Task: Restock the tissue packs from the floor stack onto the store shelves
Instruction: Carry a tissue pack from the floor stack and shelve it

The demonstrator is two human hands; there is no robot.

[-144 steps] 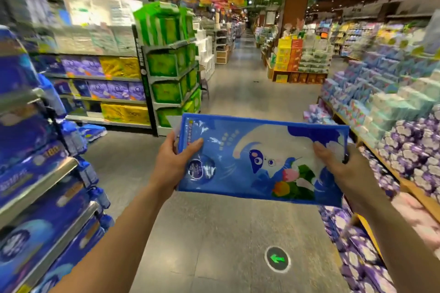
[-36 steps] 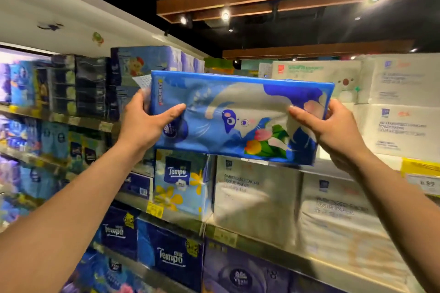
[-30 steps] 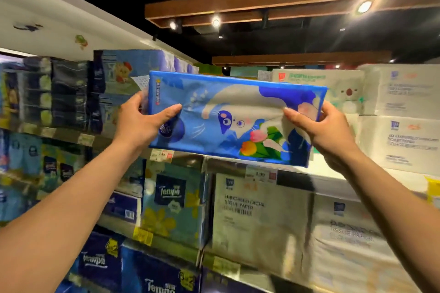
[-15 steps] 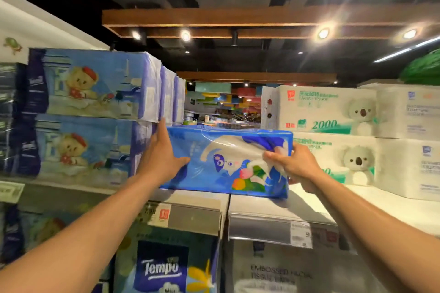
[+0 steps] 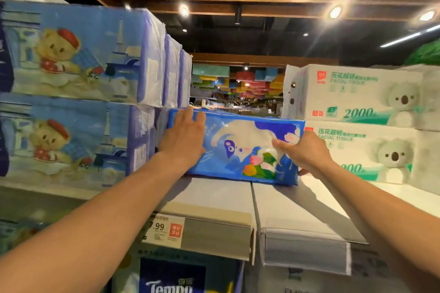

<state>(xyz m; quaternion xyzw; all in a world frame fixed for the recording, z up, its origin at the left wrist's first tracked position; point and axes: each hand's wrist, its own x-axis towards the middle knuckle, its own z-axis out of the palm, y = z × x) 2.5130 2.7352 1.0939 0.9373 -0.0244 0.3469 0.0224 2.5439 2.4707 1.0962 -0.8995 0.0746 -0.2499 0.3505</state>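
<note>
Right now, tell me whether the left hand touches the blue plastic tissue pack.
Touching. The head view shows the left hand pressed flat against the front of the blue plastic tissue pack.

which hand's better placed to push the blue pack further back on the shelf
Likely left: the left hand lies flat on the front of the blue pack, ready to push. The right hand pinches its right end, by the koala packs.

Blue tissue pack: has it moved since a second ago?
Yes. The blue tissue pack has gone up and back onto the top shelf, into the gap between the bear-print packs and the koala packs.
</note>
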